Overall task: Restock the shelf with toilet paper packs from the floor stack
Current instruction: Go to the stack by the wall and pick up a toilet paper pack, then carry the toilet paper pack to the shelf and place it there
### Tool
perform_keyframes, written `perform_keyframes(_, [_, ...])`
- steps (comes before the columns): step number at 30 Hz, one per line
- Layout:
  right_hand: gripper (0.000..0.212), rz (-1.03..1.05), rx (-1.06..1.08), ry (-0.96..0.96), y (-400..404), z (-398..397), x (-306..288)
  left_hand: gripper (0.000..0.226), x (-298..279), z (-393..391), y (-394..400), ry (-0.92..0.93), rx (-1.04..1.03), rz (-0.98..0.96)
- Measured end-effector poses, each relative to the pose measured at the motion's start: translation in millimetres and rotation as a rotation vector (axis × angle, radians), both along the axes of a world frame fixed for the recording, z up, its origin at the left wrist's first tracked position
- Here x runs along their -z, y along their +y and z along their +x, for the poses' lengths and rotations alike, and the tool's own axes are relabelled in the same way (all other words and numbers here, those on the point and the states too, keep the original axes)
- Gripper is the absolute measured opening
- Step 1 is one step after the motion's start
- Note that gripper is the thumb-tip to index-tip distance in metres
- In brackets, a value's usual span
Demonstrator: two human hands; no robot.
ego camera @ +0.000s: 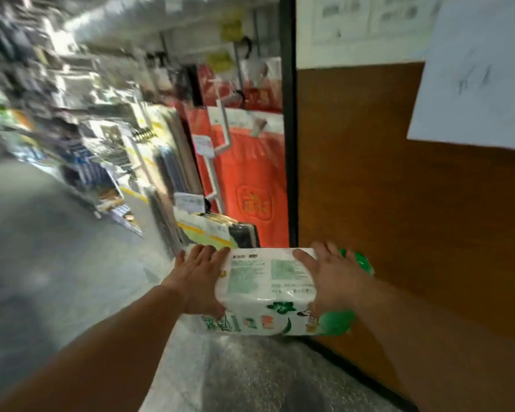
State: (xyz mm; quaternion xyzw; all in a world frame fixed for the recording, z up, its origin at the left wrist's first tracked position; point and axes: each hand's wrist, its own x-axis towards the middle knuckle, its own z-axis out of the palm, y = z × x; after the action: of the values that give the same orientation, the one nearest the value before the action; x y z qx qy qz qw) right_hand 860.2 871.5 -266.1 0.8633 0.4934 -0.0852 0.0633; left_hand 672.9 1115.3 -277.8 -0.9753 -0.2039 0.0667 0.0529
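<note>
Holding toilet paper pack (268, 289): left hand (195, 281), right hand (333, 281), fingers spread flat; shelves blurred.

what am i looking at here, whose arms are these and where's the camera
The single picture comes from a camera worn on a person's head, looking forward and down, so the two bare arms are the wearer's own. No robot is involved. The left hand and right hand press on opposite ends of a white and green pack of toilet paper, carrying it in the air between them, fingers mostly straight. To the right is a brown wall. Ahead, shop shelves line a grey floor; they are blurred, so their goods cannot be told.
</note>
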Motion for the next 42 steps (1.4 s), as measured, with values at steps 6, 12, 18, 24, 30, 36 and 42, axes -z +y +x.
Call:
perform_keyframes(6, [0.124,0.122,-0.203,-0.031,114,-120,-171,0.139,-184,-173,63,-0.119,-0.204,0.131])
perform_keyframes(12, [0.126,0.24,-0.434,-0.115,229,-272,-285,0.135,-295,-367,117,-0.216,-0.406,0.246])
perform_keyframes(18, [0.129,0.35,-0.673,-0.183,340,-444,-348,0.132,-362,-562,156,-0.242,-0.614,0.341])
perform_keyframes(24, [0.129,0.418,-0.885,-0.171,434,-603,-372,0.134,-387,-727,190,-0.209,-0.856,0.469])
perform_keyframes(30, [0.132,0.432,-1.09,-0.172,546,-752,-369,0.126,-370,-871,244,-0.112,-1.03,0.601])
perform_keyframes(36, [0.131,0.459,-1.315,-0.129,650,-906,-377,0.124,-373,-1007,286,-0.052,-1.265,0.644])
perform_keyframes(42, [0.124,0.501,-1.493,-0.128,726,-1077,-376,0.126,-368,-1149,313,-0.105,-1.444,0.612])
